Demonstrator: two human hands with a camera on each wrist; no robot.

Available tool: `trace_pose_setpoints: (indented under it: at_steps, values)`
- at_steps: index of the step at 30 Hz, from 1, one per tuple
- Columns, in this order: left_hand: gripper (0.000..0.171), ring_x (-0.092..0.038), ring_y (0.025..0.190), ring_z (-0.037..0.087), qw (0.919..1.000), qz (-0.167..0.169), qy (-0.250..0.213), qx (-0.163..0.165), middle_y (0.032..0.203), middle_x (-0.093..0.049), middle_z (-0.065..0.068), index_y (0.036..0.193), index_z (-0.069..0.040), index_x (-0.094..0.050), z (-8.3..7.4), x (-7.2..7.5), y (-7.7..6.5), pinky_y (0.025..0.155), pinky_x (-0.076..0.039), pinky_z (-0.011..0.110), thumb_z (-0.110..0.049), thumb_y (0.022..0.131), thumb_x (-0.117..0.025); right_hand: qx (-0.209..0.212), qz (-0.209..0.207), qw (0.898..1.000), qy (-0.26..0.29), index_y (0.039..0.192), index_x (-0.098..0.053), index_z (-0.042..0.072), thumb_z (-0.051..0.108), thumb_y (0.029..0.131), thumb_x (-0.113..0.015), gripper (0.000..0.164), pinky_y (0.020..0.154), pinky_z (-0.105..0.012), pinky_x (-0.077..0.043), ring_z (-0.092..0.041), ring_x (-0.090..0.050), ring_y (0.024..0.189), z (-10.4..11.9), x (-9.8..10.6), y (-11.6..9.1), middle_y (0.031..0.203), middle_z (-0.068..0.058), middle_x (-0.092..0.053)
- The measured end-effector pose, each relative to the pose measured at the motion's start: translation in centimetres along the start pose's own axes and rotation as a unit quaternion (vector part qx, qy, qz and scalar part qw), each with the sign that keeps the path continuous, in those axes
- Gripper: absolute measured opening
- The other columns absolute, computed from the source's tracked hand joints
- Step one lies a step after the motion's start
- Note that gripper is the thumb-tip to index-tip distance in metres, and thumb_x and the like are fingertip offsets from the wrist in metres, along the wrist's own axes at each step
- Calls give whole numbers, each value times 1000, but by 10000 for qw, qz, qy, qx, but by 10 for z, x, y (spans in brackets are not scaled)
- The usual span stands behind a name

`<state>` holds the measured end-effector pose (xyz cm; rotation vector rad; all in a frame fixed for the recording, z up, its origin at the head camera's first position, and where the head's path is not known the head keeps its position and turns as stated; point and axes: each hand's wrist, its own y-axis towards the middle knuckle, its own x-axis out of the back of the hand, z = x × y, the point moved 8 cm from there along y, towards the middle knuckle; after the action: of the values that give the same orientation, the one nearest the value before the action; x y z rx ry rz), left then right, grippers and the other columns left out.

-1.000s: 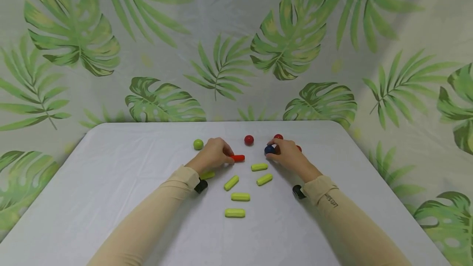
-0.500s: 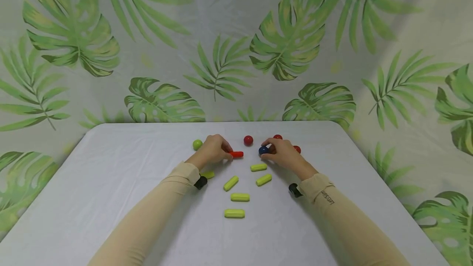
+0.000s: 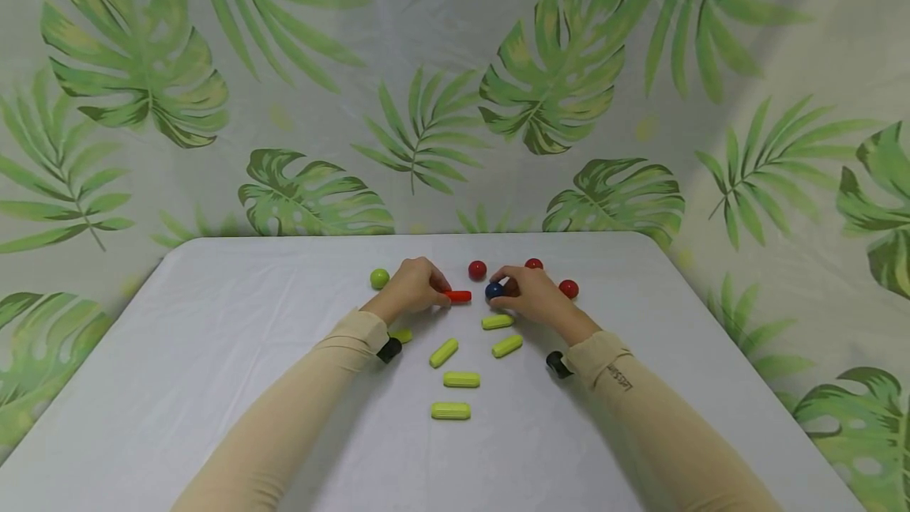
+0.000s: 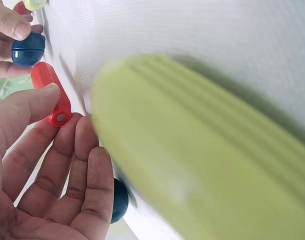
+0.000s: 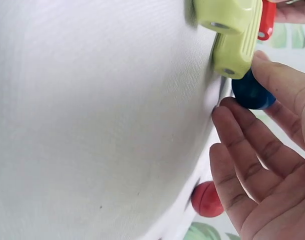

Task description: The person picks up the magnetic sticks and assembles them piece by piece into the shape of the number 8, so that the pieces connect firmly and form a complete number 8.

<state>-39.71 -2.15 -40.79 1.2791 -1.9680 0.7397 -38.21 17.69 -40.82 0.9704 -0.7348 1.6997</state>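
My left hand (image 3: 415,288) pinches a red magnetic rod (image 3: 460,296) between thumb and fingers near its left end. A metal disc shows on the rod's near end in the left wrist view. Just right of the rod, my right hand (image 3: 533,295) grips a dark blue ball (image 3: 494,291) with thumb and fingertips. In the head view, a small gap separates ball and rod. Past the left fingers, another dark blue ball (image 4: 120,201) is partly hidden. A yellow-green rod (image 4: 192,150) lies close beneath the left wrist, large in that view.
Several yellow-green rods (image 3: 461,379) lie scattered on the white tabletop (image 3: 213,385) in front of the hands. Red balls (image 3: 478,270) sit behind and beside the right hand. A green ball (image 3: 380,279) rests left of the left hand.
My right hand has slid left with the blue ball, closing most of the distance to the red rod. The left hand has shifted slightly farther back, still pinching the rod.
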Motion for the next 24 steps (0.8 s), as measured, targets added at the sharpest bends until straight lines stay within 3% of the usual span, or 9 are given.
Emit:
trace_pose_setpoints:
  at_steps: [24]
  values:
    - [15, -68, 92, 17, 9999, -83, 62, -127, 101, -81, 5, 107, -10, -85, -6, -3, 5, 95, -58, 35, -14, 92, -85, 100, 150, 9998, 83, 130, -72, 13, 26, 97, -82, 37, 95, -40, -61, -19, -69, 94, 11, -8, 3, 109, -7, -77]
